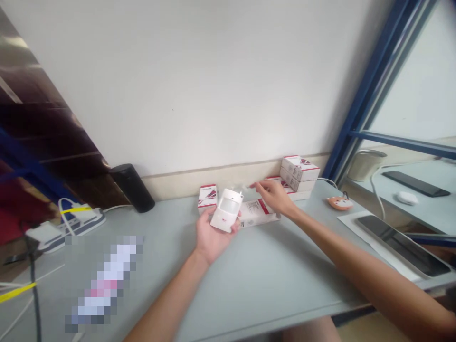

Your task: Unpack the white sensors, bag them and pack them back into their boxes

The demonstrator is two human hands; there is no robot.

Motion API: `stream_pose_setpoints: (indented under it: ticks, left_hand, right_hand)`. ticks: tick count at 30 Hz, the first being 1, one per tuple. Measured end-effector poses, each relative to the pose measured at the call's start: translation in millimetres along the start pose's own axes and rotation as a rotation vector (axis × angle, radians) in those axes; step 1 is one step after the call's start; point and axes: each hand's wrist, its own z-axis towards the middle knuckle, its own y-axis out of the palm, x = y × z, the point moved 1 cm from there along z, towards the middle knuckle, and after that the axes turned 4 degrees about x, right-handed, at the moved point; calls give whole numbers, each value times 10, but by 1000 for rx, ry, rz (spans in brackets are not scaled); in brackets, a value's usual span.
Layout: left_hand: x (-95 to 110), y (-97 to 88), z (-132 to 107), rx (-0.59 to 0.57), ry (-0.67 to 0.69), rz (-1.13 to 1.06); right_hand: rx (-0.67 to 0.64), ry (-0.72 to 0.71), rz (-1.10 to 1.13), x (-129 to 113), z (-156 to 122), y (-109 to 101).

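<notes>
My left hand (210, 233) grips a small white sensor-like device (226, 209) with a pale window on its front, held above the grey table (270, 280). My right hand (273, 194) reaches past it, fingers pinched on a thin clear plastic wrapper (241, 187) just beyond the device. Under the hands lies a flat white and red box (259, 213). A second small white and red box (207, 196) stands behind the left hand.
A stack of white and red boxes (298, 174) stands by the wall at the right. A black cylinder (133, 187) leans at the left, beside a power strip with cables (67, 220). An orange toy (340, 203) and a dark tablet (402, 244) lie at the right.
</notes>
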Motion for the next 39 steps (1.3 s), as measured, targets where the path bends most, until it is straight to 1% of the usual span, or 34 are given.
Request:
stream_pose_setpoints:
  ticks: [2, 5, 8, 10, 12, 15, 18, 21, 24, 28, 34, 39]
  left_hand:
    - [90, -18, 4, 8, 64, -34]
    - [172, -56, 10, 67, 142, -54]
    - [191, -74, 7, 140, 183, -52]
    - [190, -67, -2, 148, 188, -47]
    - [190, -39, -18, 138, 191, -41]
    - [189, 41, -56, 141, 195, -48]
    - [155, 142, -93, 136, 190, -33]
    - [71, 194, -110, 120, 171, 39]
    - [-33, 188, -115, 95, 134, 113]
    - [-111, 188, -124, 77, 122, 185]
    - [-120, 252, -122, 85, 171, 257]
    - [-142, 190, -125, 49, 164, 278]
  right_hand:
    - [-22, 81, -76, 65, 272, 75]
    - [-132, 169, -162, 142, 590, 272]
    - [-218, 190, -200, 146, 719, 432]
    - [-217, 168, -200, 113, 698, 450]
    - [-169, 118, -179, 82, 611, 378]
    - [-50, 35, -120, 89, 410, 139]
    - [60, 3, -53, 187, 203, -129]
    - [119, -9, 3, 326, 63, -297]
    - [123, -75, 39, 425, 10, -350]
    - [102, -171, 11, 446, 5, -372]
    - [114, -228, 96, 346, -13, -468]
    - [109, -219, 227, 218, -61, -459]
